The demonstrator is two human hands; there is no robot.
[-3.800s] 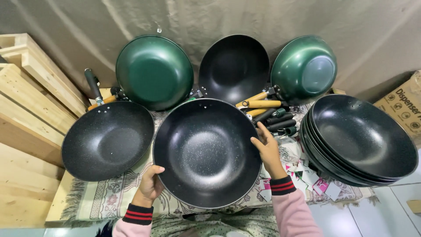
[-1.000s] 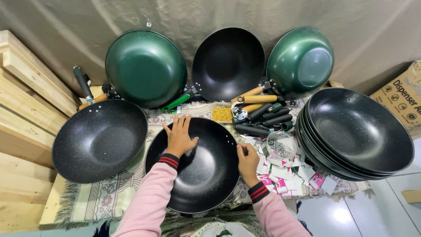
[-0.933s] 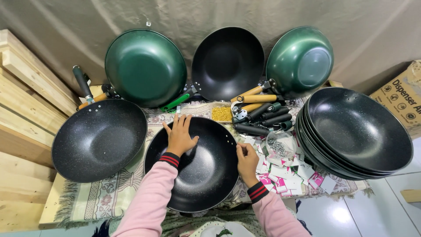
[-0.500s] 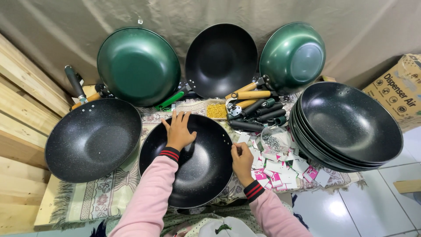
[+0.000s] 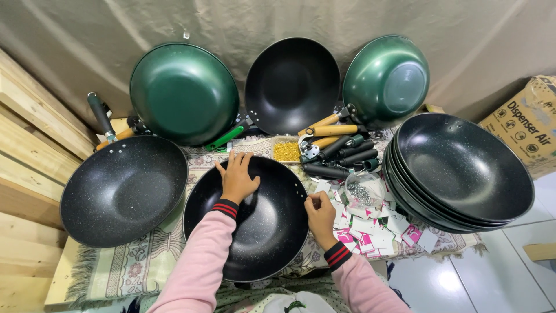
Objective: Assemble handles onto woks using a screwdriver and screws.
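A black speckled wok without a handle lies on the patterned cloth right in front of me. My left hand lies flat inside it near the far rim, fingers spread against the inner wall. On the wok's right edge, my right hand pinches the rim. Both arms wear pink sleeves with dark striped cuffs.
Another black wok sits to the left, a stack of black woks to the right. Two green woks and a black one lean on the back wall. Loose handles, a screw bag and paper cards lie between.
Since the earliest frame my left hand has gone from the wok's near left rim to inside its far rim, and the right hand has slid down the right rim. Over the last second hardly anything moved.
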